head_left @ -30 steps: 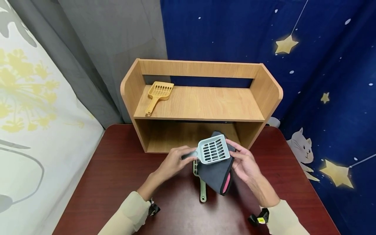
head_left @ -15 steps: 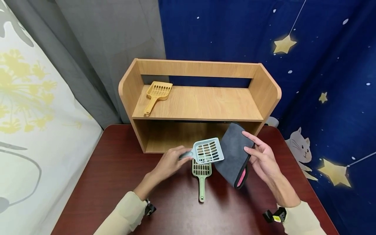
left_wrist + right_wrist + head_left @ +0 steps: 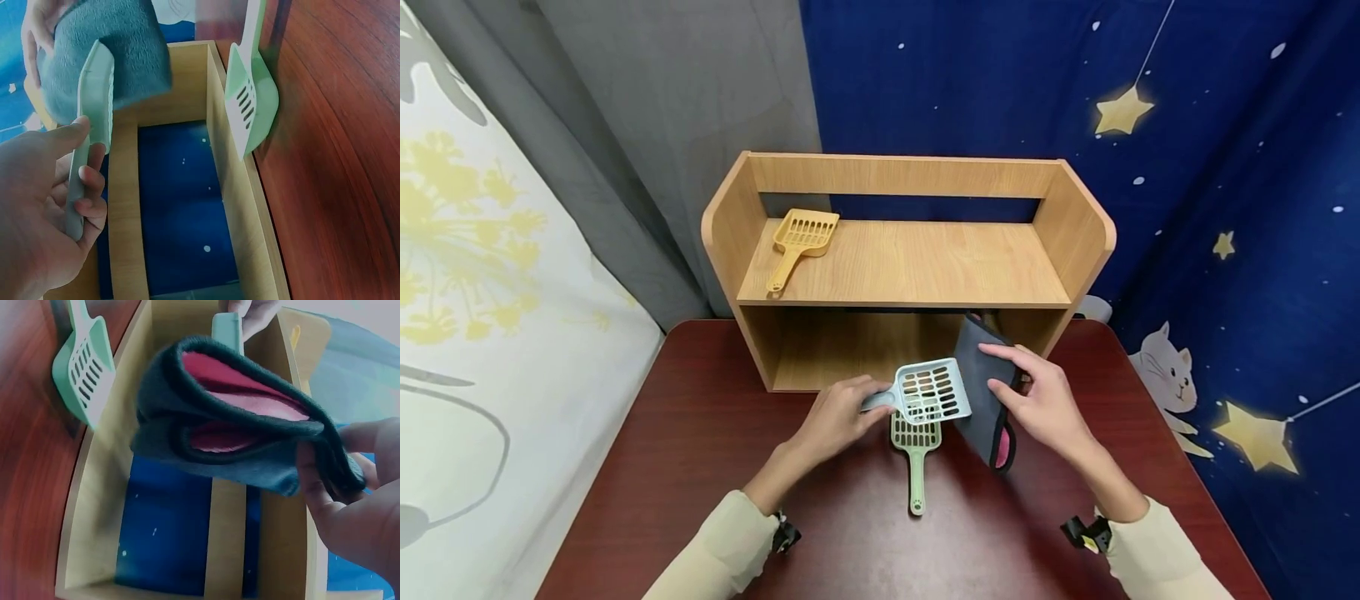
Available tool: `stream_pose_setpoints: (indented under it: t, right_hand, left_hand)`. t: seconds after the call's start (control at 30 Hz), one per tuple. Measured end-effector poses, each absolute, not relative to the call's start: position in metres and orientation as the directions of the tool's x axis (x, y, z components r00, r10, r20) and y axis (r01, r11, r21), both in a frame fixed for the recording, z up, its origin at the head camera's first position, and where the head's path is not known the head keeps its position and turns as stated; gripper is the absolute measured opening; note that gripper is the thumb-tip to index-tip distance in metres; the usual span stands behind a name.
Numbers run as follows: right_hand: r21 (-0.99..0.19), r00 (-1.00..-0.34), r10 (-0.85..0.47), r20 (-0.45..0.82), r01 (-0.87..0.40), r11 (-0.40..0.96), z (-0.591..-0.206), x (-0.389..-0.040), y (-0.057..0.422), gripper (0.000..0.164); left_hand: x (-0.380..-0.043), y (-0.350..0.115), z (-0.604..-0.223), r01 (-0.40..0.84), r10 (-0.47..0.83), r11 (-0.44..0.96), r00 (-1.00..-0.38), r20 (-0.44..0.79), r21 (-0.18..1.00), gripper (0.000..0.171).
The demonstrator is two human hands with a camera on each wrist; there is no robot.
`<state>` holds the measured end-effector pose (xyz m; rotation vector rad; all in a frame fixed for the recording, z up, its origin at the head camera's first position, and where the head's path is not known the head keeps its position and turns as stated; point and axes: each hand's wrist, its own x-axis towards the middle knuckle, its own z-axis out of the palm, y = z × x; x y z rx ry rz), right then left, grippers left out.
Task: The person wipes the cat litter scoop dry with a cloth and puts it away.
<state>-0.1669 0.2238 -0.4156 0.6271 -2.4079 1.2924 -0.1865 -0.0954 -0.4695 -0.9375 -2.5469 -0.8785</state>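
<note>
My left hand (image 3: 842, 414) grips the handle of a light blue slotted litter scoop (image 3: 931, 392), its fingers curled round it in the left wrist view. From the right, my right hand (image 3: 1037, 392) pinches a folded dark grey cloth (image 3: 981, 392) by one edge. Pink lining (image 3: 250, 403) shows inside the folds in the right wrist view. In the head view the cloth hangs close by the scoop's right rim; whether they touch I cannot tell. Below the blue scoop a green litter scoop (image 3: 916, 458) lies on the table, its far end partly hidden.
A wooden two-tier shelf (image 3: 910, 262) stands at the back of the dark red table (image 3: 700, 467). On its upper board, at the left, lies a yellow litter scoop (image 3: 802, 242). Grey and dark blue curtains (image 3: 962, 75) hang behind.
The right hand and cloth moved right, off the blue scoop's underside, then slightly back left with the cloth turned more edge-on. The blue scoop shifted slightly left, uncovering more of the green scoop.
</note>
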Motion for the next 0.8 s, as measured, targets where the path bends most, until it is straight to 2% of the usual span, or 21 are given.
stream_pose_setpoints:
  t: [0.17,0.4,0.6,0.8]
  right_hand:
    - [-0.641,-0.845,-0.283,0.453,-0.529,0.556,-0.421,-0.174,0.204,0.052]
    - [-0.612,-0.863,-0.296,0.410,-0.500,0.612,-0.440,-0.178,0.172,0.045]
    - [-0.643,-0.866,-0.285,0.411,-0.497,0.582,-0.445,-0.177,0.152,0.045]
    - [-0.637,-0.852,-0.313,0.420,-0.523,0.566,-0.443,-0.177,0.149,0.045]
  left_hand:
    - [-0.186,-0.088,-0.471,0.665,0.503,0.606,-0.745,0.437,0.436,0.033]
    - [-0.183,-0.077,-0.469,0.638,0.506,0.637,-0.769,0.390,0.432,0.034]
    - [-0.182,-0.070,-0.469,0.604,0.495,0.665,-0.797,0.345,0.440,0.034]
    - [-0.182,-0.069,-0.468,0.596,0.473,0.677,-0.802,0.366,0.432,0.033]
